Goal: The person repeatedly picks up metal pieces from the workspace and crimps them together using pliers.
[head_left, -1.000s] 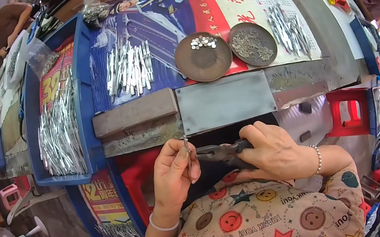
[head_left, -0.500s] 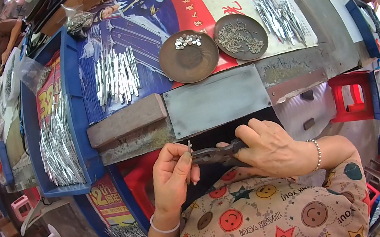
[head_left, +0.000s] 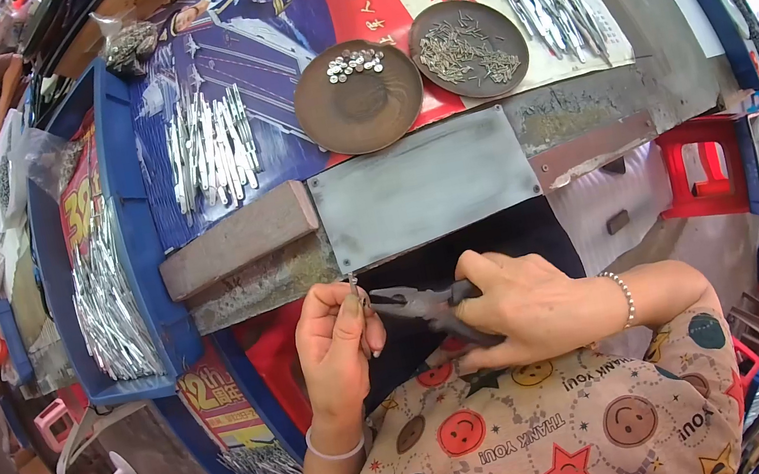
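At seven o'clock from the metal plate [head_left: 426, 186], the left hand [head_left: 335, 341] pinches a small metal piece [head_left: 353, 284], thumb and fingers together. At five o'clock, the right hand [head_left: 529, 304] is clamped around the pliers [head_left: 424, 304], whose nose points to nine o'clock beside the left fingertips; contact is unclear. The brown dish [head_left: 362, 116] of shiny bits lies at eleven.

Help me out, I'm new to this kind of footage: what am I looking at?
No robot here: a person works with bare hands. Every picture comes from one camera on their head, facing forward and down. The left hand pinches a small metal piece; the right hand holds pliers. On the bench lie metal strips, a flat plate, and two brown dishes, one with silvery discs, one with thin pins.
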`<state>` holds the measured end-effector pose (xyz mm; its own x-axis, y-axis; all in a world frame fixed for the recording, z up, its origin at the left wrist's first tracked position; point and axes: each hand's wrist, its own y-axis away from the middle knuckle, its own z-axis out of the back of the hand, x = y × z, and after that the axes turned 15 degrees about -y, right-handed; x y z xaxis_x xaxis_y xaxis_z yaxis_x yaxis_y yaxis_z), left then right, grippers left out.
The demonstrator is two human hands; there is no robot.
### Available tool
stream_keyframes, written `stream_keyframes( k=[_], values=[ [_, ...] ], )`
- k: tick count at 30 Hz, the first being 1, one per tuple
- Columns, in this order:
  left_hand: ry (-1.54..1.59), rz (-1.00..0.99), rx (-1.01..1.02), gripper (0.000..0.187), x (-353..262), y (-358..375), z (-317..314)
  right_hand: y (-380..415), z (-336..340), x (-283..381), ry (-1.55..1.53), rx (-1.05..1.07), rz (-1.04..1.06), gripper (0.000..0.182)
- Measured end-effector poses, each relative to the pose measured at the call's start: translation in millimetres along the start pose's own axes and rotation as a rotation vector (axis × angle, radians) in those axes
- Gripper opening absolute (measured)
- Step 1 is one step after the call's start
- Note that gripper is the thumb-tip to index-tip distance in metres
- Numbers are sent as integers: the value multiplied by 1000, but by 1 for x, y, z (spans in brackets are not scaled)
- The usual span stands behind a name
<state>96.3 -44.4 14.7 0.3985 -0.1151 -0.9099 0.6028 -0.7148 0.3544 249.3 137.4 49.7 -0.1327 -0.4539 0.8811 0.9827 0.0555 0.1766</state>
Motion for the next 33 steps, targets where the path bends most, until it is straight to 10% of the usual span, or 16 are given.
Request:
stream_keyframes(
  k=[28,33],
  values=[
    [-144,16,25,10,0,3,2,1,-12,-1,322,-76,35,31],
    [-175,5,-7,10,8,2,5,-7,0,-9,-405,214,-139,35]
  ],
)
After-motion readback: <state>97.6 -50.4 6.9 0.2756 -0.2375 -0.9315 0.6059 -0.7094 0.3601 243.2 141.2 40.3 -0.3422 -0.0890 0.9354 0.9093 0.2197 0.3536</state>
